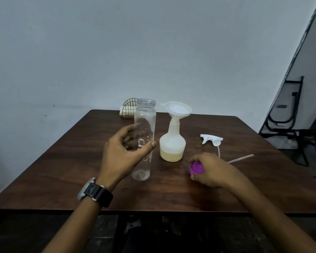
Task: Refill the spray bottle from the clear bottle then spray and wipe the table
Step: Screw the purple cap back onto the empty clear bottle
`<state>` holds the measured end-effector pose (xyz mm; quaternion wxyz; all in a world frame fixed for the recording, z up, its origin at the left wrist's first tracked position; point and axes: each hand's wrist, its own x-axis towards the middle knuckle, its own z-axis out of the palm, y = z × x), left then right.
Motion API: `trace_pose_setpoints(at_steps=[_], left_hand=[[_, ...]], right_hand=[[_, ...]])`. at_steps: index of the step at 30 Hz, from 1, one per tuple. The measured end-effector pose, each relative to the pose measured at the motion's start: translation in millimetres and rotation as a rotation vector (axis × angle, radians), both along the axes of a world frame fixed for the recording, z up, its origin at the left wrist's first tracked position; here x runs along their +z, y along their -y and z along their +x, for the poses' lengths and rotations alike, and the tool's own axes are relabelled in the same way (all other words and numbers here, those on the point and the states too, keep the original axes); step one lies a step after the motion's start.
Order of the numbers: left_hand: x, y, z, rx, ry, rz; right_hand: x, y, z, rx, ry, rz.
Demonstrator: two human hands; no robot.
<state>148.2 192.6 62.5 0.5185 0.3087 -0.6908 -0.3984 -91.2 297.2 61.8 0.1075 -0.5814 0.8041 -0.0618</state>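
A tall clear bottle (145, 125) stands uncapped and looks empty near the table's middle. My left hand (125, 152) curves around its lower half with the fingers apart; whether they touch it I cannot tell. To its right stands the white spray bottle (172, 143) with yellowish liquid in its bottom and a white funnel (178, 110) in its neck. The white spray head (211, 139) lies on the table further right, its tube trailing toward me. My right hand (211, 170) rests on the table, closed on a purple cap (196, 168).
A dark wooden table (80, 161) carries everything. A gold wire napkin holder (129, 108) sits at the far edge behind the clear bottle. A thin pink straw (242, 158) lies right of my right hand. A black folded frame (288, 125) leans by the wall on the right.
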Motion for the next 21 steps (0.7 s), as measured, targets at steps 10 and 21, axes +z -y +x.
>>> trace_pose_setpoints(at_steps=[10, 21], left_hand=[[-10, -15, -4, -0.086, 0.076, -0.03], [-10, -13, -5, -0.086, 0.237, -0.177]], right_hand=[[74, -6, 17, 0.086, 0.351, -0.678], [99, -6, 20, 0.369, 0.565, -0.62]])
